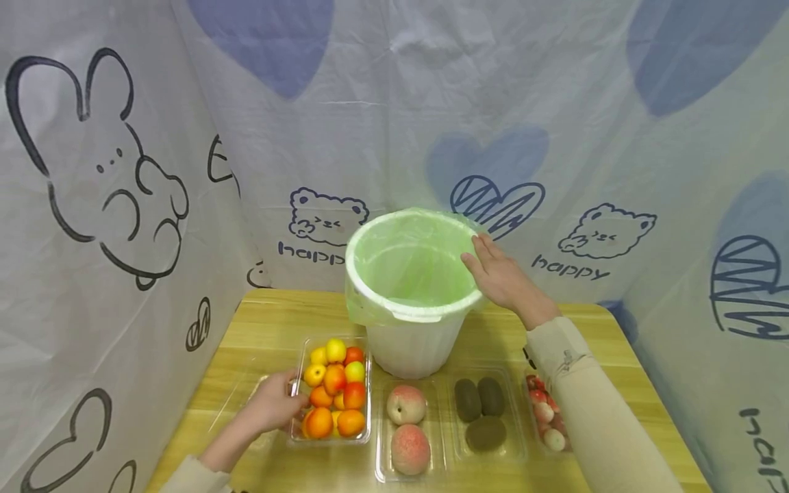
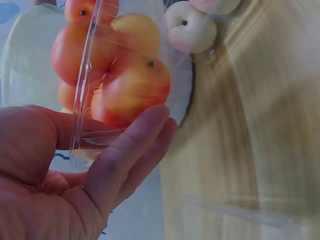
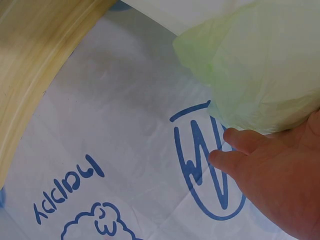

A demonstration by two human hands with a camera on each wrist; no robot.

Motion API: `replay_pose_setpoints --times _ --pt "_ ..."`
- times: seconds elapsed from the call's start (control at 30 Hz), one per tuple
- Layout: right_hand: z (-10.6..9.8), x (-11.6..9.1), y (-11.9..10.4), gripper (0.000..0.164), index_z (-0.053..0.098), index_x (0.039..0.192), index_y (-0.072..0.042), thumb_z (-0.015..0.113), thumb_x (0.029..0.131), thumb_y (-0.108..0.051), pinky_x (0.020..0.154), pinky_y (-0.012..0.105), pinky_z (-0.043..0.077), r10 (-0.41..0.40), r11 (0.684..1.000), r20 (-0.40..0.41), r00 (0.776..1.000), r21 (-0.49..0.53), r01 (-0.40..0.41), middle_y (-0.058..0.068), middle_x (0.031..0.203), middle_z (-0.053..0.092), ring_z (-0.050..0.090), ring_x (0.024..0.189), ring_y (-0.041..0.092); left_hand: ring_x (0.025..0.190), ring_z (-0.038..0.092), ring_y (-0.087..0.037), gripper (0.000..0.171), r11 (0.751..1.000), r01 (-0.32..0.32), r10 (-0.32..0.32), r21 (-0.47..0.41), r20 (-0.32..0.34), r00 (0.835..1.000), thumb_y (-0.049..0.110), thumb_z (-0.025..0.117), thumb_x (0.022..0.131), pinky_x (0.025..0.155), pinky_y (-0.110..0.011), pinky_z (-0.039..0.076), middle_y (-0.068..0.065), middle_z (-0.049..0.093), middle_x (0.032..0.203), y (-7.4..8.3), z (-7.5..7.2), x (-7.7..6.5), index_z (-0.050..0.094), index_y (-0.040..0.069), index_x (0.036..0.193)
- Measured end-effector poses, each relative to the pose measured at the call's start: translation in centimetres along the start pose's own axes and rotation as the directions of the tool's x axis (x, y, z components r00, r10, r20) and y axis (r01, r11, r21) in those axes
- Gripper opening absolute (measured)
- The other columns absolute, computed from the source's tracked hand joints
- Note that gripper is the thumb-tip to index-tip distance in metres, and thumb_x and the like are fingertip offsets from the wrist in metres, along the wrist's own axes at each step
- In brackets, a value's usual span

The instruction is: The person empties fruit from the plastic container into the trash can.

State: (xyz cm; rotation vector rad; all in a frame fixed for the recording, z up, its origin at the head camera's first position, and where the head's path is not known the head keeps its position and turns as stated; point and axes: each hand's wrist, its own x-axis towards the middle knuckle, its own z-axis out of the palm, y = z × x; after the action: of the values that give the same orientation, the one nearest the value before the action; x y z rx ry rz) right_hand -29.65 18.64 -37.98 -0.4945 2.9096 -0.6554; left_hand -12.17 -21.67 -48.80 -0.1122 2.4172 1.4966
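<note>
My left hand (image 1: 277, 400) grips the left side of a clear plastic box (image 1: 329, 441) of small orange, red and yellow fruits (image 1: 335, 378). In the left wrist view, thumb and fingers (image 2: 127, 155) lie on either side of the box's edge, near the orange-red fruits (image 2: 135, 87). A white bin (image 1: 413, 342) with a light green bag liner (image 1: 407, 267) stands behind the boxes. My right hand (image 1: 499, 274) rests at the bin's right rim, fingers mostly straight. In the right wrist view, the right hand (image 3: 280, 170) lies against the liner (image 3: 260, 70); part of it is cut off.
Right of the held box lie a clear box with two peaches (image 1: 409, 448), one with dark brown-green oval fruits (image 1: 485, 433), and small red and white fruits (image 1: 545, 414) partly behind the right sleeve. A clear plastic box (image 1: 237, 394) lies left. Printed cloth (image 1: 394, 137) surrounds the wooden table (image 1: 271, 322).
</note>
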Motion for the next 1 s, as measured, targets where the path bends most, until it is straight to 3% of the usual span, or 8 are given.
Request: replay_pose_setpoints --times 0.13,0.27,0.63,1.0 --pt "-0.1 -0.1 -0.1 0.079 -0.002 0.169 -0.006 0.011 0.111 -0.059 0.132 0.063 0.006 -0.001 1.000 0.001 1.000 -0.001 0.001 0.016 0.177 -0.008 -0.003 0.164 0.040 0.064 0.071 -0.021 0.060 0.999 -0.037 0.036 0.014 0.042 0.998 -0.007 0.060 0.090 0.051 -0.042 0.064 -0.014 0.071 0.080 0.8 -0.6 -0.5 0.043 -0.017 0.147" --pt "-0.1 -0.1 0.0 0.079 -0.001 0.169 -0.006 0.010 0.111 -0.059 0.133 0.063 0.006 0.001 1.000 0.002 1.000 0.002 -0.001 0.016 0.177 -0.008 -0.003 0.165 0.039 0.067 0.071 -0.021 0.063 0.998 -0.049 0.048 0.027 0.044 0.998 -0.005 0.061 0.090 0.052 -0.041 0.064 -0.015 0.070 0.083 1.8 -1.3 -0.9 0.041 -0.017 0.149" --pt "-0.2 -0.2 0.0 0.076 -0.001 0.169 -0.007 0.013 0.112 -0.056 0.133 0.062 0.006 0.005 1.000 0.003 1.000 0.013 -0.005 0.016 0.178 -0.008 -0.002 0.164 0.040 0.069 0.070 -0.021 0.046 0.992 -0.122 0.118 0.022 0.122 0.985 -0.002 0.061 0.092 0.054 -0.041 0.065 -0.014 0.069 0.087 4.4 -2.9 -2.4 0.051 -0.015 0.135" --pt "-0.2 -0.2 -0.3 0.075 -0.001 0.169 -0.007 0.013 0.113 -0.054 0.133 0.062 0.007 0.003 1.000 0.003 1.000 0.000 -0.003 0.017 0.177 -0.007 -0.001 0.164 0.041 0.079 0.076 -0.025 0.045 0.989 -0.141 0.147 -0.047 0.175 0.973 -0.001 0.060 0.096 0.059 -0.045 0.067 -0.020 0.073 0.100 6.6 -4.7 -2.8 0.049 -0.014 0.137"
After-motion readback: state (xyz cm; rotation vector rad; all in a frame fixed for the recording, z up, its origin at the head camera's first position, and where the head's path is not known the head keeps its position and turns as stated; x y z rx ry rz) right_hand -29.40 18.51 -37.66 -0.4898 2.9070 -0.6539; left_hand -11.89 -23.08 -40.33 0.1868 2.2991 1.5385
